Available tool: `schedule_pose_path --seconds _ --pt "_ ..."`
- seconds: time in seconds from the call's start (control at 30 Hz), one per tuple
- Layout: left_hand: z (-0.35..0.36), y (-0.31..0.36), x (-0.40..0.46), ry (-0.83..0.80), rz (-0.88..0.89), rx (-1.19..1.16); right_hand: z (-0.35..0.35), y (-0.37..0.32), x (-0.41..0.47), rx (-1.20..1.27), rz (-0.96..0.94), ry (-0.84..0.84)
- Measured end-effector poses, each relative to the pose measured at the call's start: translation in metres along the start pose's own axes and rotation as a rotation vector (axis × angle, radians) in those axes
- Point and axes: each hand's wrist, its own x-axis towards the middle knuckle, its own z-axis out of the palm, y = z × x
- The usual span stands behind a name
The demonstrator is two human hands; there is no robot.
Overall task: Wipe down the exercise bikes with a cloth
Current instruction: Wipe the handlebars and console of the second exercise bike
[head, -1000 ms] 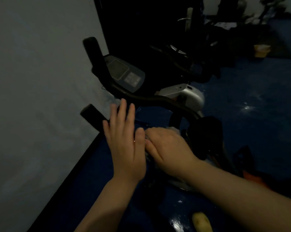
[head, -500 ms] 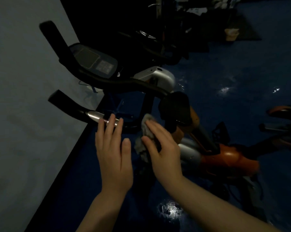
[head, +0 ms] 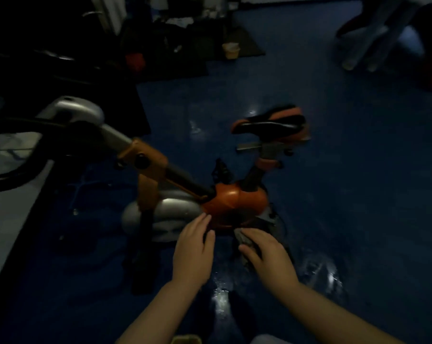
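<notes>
An orange and silver exercise bike stands on the blue floor in the middle, its black and orange saddle to the upper right. My right hand holds a grey cloth low beside the orange housing. My left hand hovers flat with straight fingers, its fingertips at the lower edge of the orange housing. The room is dim and the picture is blurred.
The black handlebar of the bike curves in at the left by a white wall. More dark gym machines stand at the back, a small pale bin on the floor, and other equipment at the upper right.
My view has swung right and down from the console and handlebars to the bike's lower body. Both hands have come down from the handlebar to the orange housing, the cloth staying in my right hand.
</notes>
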Motion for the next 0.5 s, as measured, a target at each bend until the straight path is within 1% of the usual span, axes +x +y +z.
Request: schedule_pose_path --seconds 0.13,0.27,0.37,0.5 --pt "0.073 0.043 -0.007 -0.161 0.065 0.015 -0.055 0.066 -0.042 -0.058 0.136 0.068" --pt "0.128 0.079 -0.013 -0.338 0.122 0.07 -0.096 0.112 -0.074 -0.091 0.246 0.118" --pt "0.156 0.098 -0.008 -0.417 0.171 0.125 -0.116 0.138 -0.081 -0.088 0.301 0.135" --pt "0.187 0.116 0.017 -0.503 0.186 0.196 -0.139 0.172 -0.073 -0.082 0.347 0.145"
